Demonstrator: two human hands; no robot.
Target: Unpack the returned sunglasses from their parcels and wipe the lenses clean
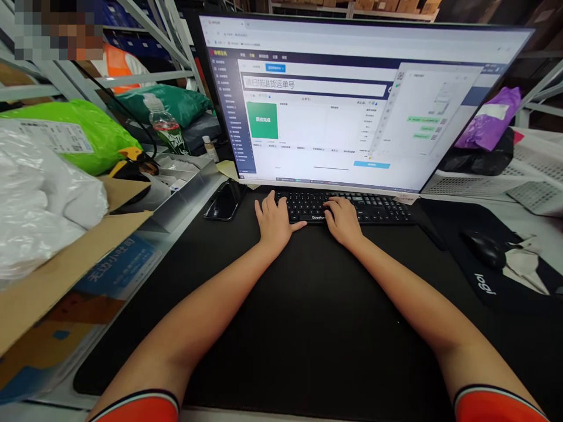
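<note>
Metal shelving (pixel 169 44) rises at the back, far beyond both hands. A wide black desk mat (pixel 308 328) spreads beneath the hands and forearms. Straight ahead of the fingers stands a large lit monitor (pixel 316 146), showing a page with a green square. A cardboard box (pixel 65 266) sits well to the left of the left hand, a white plastic bag (pixel 39 205) above it. To the right of the right hand lies a dark mouse pad (pixel 453 252). The black keyboard (pixel 382 211) is directly under the fingertips. The left hand (pixel 275 223) is spread over its left end, thumb out; the right hand (pixel 345 223) curves loosely at its middle. Neither grasps anything; whether keys are pressed, I cannot tell. A phone (pixel 224 201) lies near the left hand's outer side; a mouse (pixel 484 249) is well right of the right hand.
</note>
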